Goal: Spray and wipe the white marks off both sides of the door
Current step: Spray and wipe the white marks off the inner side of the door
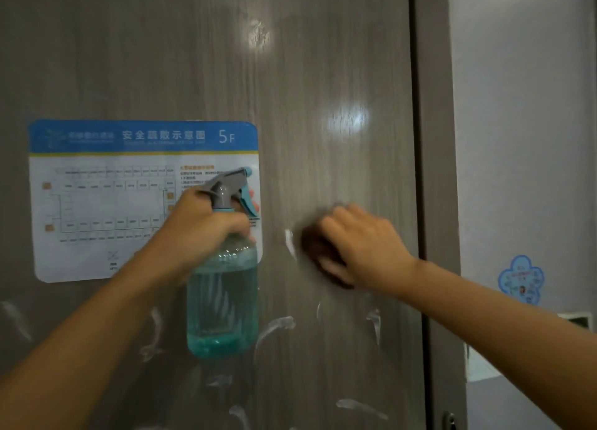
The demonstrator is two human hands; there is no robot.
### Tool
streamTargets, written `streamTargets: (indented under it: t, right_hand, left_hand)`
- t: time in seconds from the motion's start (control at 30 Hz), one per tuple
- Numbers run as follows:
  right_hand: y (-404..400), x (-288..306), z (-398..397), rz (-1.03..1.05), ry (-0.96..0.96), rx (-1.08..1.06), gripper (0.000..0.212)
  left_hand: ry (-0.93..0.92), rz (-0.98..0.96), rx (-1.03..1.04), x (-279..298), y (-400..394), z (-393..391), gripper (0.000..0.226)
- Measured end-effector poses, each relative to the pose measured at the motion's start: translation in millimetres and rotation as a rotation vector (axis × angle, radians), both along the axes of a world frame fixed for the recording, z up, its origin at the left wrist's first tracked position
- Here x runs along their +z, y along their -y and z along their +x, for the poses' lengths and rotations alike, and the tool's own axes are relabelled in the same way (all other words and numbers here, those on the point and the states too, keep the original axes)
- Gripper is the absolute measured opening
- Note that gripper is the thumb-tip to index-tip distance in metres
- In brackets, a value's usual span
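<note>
A grey wood-grain door (323, 74) fills the view. My left hand (200, 226) grips the neck of a clear spray bottle (223, 300) holding blue liquid, its grey and blue trigger head pointing right. My right hand (361, 242) presses a dark brown cloth (318, 251) flat against the door, blurred with motion. One white mark (289, 242) sits just left of the cloth. Several more white smears (277, 326) spread over the lower door.
A blue and white evacuation plan sheet (129, 197) is stuck to the door behind the bottle. The door edge and frame (433, 171) run down the right. Beyond them are a pale wall with a blue flower sticker (520, 279) and a metal door fitting (449, 420).
</note>
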State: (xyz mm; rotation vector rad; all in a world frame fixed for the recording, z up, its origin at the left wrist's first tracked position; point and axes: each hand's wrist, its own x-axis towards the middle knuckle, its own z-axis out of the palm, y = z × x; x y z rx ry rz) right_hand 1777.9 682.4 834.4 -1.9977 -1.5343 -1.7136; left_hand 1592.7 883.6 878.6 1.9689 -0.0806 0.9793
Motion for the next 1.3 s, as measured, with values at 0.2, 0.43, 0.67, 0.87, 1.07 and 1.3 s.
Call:
streamTargets:
  t: [0.2,0.43,0.67,0.87,1.07,1.3]
  right_hand:
    - [-6,37,3,0.762,-0.274,-0.037,0.037]
    - [-32,-1,-9,0.001,0.073,0.073,0.046]
    - [-45,34,-14,0.455,-0.093,0.105,0.041]
    - [-17,-24,-3,-0.175,0.124,0.083,0.052]
    - [-19,65,-5,0.533,-0.140,0.024,0.042]
    - [-36,-30,-14,-0.002,0.036,0.101,0.046]
  left_hand:
    - [-0.040,0.025,-0.091,15,-18,0,0.040]
    - [-0.038,0.066,-0.109,9,-24,1,0.042]
    - [-0.028,0.006,-0.141,7,-28,4,0.043]
    - [-0.028,0.030,-0.128,7,-26,4,0.042]
    - [-0.028,0.047,-0.112,8,-24,3,0.043]
    - [-0.047,0.046,-0.082,5,-19,1,0.041]
